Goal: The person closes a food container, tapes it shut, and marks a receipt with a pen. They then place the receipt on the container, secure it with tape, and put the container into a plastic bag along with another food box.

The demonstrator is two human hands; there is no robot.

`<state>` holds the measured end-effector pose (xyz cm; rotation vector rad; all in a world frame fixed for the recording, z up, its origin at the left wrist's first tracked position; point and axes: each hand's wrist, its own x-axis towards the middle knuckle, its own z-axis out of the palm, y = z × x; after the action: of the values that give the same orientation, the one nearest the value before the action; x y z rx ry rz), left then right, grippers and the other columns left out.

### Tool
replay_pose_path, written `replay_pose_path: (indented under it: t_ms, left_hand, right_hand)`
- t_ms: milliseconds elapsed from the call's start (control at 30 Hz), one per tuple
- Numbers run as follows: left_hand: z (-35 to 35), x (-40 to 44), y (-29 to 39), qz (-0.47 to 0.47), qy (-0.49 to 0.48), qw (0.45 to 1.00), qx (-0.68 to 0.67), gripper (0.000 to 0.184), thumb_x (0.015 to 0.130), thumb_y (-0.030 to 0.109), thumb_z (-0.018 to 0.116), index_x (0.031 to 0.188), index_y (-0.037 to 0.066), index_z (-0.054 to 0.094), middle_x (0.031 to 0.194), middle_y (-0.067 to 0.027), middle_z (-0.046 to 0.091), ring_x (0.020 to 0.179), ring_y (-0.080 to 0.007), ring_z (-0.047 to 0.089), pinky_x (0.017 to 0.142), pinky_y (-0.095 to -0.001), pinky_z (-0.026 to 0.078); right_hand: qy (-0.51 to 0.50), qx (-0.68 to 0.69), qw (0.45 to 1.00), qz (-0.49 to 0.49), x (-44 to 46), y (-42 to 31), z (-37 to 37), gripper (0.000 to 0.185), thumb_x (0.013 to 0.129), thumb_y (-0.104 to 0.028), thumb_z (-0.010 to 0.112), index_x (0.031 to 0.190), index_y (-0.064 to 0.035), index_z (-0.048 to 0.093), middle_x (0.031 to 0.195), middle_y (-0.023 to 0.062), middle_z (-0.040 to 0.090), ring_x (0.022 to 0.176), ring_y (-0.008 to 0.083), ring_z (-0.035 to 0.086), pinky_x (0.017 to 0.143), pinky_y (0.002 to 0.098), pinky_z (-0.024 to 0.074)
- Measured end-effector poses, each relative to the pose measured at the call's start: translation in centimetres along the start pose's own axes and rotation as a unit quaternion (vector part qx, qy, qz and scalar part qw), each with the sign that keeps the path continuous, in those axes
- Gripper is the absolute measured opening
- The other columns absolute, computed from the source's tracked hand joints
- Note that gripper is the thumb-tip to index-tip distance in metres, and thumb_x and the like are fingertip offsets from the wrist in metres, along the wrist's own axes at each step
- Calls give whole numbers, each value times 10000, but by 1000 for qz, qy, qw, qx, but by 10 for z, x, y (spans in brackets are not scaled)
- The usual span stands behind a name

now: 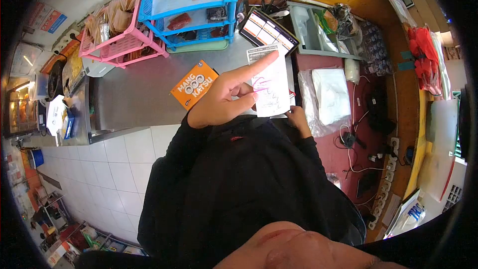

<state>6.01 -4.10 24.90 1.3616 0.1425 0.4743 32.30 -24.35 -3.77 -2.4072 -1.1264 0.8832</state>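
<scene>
While the white, oblong paper receipt [271,100] hides part of the right hand [300,120], whose grip I can't tell, the left hand [219,100] pinches it above the grey steel counter [137,89], long axis pointing away from the body, printed header [257,56] farthest.

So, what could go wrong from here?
The paper slip is held near its left edge by the left hand, so it might slip or crease. The thumb sits close to the pink marks, which could perhaps smudge. Loose cables to the right might catch the right sleeve.
</scene>
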Motion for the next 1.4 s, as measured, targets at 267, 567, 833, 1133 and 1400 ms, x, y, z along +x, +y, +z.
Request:
replay_pose_path:
  t_ms: [267, 567, 833, 1133, 1400]
  left_hand:
    - [-3, 7, 0, -6, -19, 999, 26, 649, 800, -47, 449, 1421, 67, 299, 1437, -99, 351, 796, -38, 507, 725, -201, 441]
    - [-10, 15, -7, -28, 11, 997, 72, 630, 832, -40, 507, 1416, 66, 298, 1418, -103, 373, 840, -43, 527, 754, -211, 469]
    - [-84, -16, -155, -94, 161, 945, 267, 697, 758, 12, 606, 1396, 65, 331, 1322, -174, 458, 993, -264, 584, 799, -323, 502]
    - [-123, -82, -211, -261, 238, 742, 569, 736, 784, 405, 637, 1411, 178, 325, 1294, -176, 487, 1232, -329, 401, 974, -613, 252]
    - [-136, -105, -217, -234, 342, 654, 633, 842, 632, 619, 678, 1365, 306, 409, 1485, -182, 158, 1323, -403, 196, 979, -707, 69]
  right_hand:
    - [6, 7, 1000, -15, 5, 1, 2, 293, 779, -345, 669, 801, -55, 700, 768, 177, 657, 750, 322, 647, 708, 385, 487]
    - [-8, 24, 999, -24, 8, -11, -5, 282, 766, -325, 684, 800, -46, 695, 766, 188, 653, 753, 325, 645, 708, 381, 484]
    - [-18, 12, 1000, -18, 12, -21, -9, 293, 760, -337, 679, 797, -47, 692, 760, 190, 648, 741, 331, 642, 692, 393, 484]
    - [-55, -12, 994, -91, 30, -53, 4, 293, 769, -328, 678, 802, -37, 685, 705, 170, 634, 690, 304, 634, 637, 383, 471]
    - [-129, 72, 955, -257, 58, -158, 8, 241, 803, -280, 663, 781, -42, 691, 538, 67, 535, 468, 134, 430, 469, 305, 344]
